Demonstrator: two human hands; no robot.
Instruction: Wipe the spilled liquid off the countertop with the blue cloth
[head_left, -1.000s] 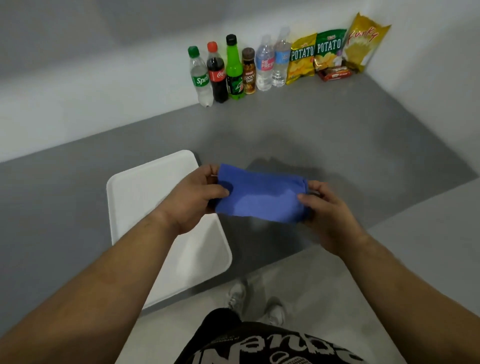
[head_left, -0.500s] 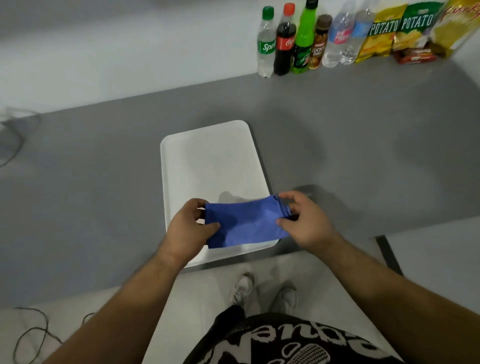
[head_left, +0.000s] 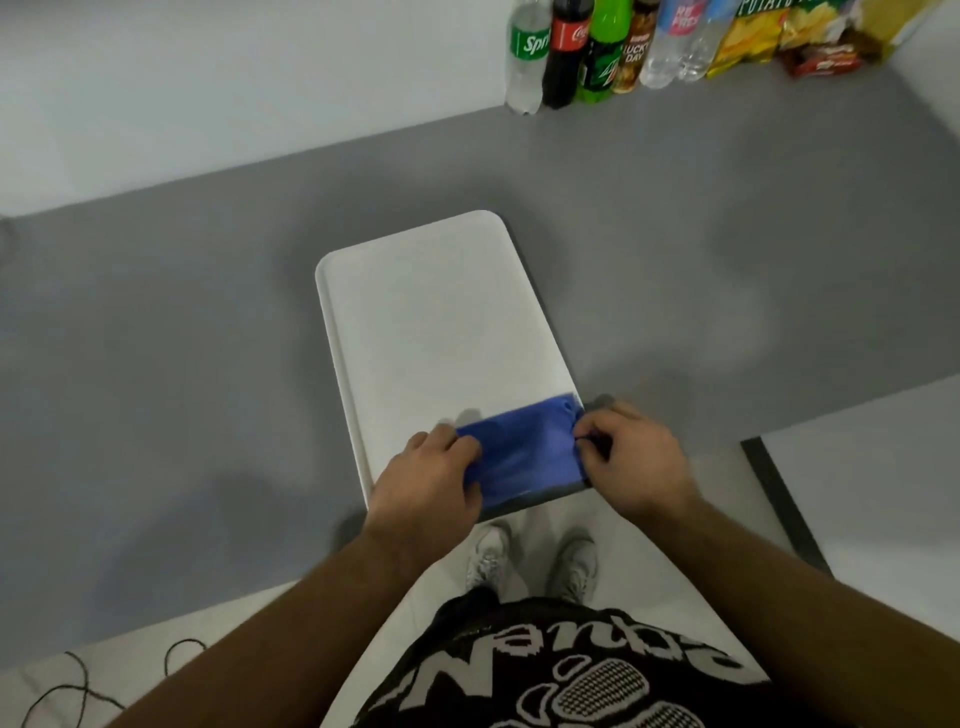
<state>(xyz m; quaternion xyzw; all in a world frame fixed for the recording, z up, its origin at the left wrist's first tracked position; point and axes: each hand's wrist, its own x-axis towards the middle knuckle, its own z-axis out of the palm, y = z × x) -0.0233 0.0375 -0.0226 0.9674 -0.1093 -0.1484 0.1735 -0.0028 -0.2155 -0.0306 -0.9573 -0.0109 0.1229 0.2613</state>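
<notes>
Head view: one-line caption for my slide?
Left hand and right hand hold blue cloth over white tray.

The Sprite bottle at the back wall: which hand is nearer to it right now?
Left, narrowly. Both hands grip the blue cloth at the tray's near end, far from the Sprite bottle; the left hand sits left of it, the right hand further right.

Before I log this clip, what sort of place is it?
Probably a staged counter in a plain indoor room, not a lived-in kitchen. A bare grey countertop meets blank white walls, drink bottles and snack bags line its back corner, and a white tray sits at the near edge.
</notes>
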